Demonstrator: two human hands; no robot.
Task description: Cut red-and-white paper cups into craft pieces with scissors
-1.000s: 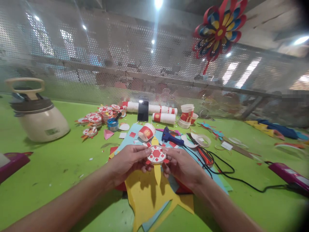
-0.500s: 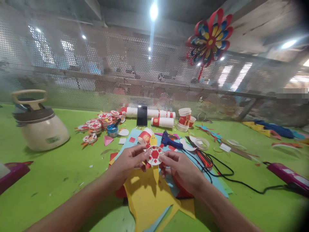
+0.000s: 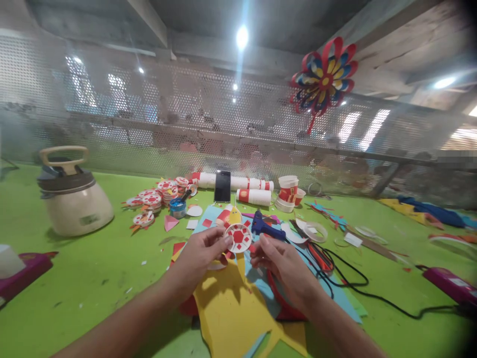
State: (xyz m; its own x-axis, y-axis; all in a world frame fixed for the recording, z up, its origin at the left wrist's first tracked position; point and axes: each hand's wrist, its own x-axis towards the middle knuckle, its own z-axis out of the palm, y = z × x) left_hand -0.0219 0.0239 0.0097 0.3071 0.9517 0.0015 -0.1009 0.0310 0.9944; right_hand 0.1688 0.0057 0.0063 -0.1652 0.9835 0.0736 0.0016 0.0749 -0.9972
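My left hand point(image 3: 204, 251) pinches the left edge of a small paper turtle point(image 3: 238, 237). Its round white shell carries red shapes, with a yellow head above and a yellow tail below. Beside its right edge, my right hand point(image 3: 278, 261) has thumb and fingers drawn together around a red leg; their exact contact is partly hidden. Yellow paper point(image 3: 231, 303) lies beneath the hands, over light blue sheets point(image 3: 345, 298). Just behind the turtle are a red-and-white paper cup point(image 3: 223, 216) and a blue glue gun point(image 3: 266, 227).
Finished-looking paper turtles point(image 3: 151, 198) are piled at the left, near a blue jar point(image 3: 178, 208) and a large beige flask point(image 3: 78, 206). A phone point(image 3: 222, 186) leans on stacked paper cups point(image 3: 254, 197). A black cord point(image 3: 376, 294) runs right to a purple power strip point(image 3: 449, 284).
My right hand has shifted slightly right, off the shell's edge to the red leg. The left hand keeps hold of the turtle. The camera view has tilted up a little.
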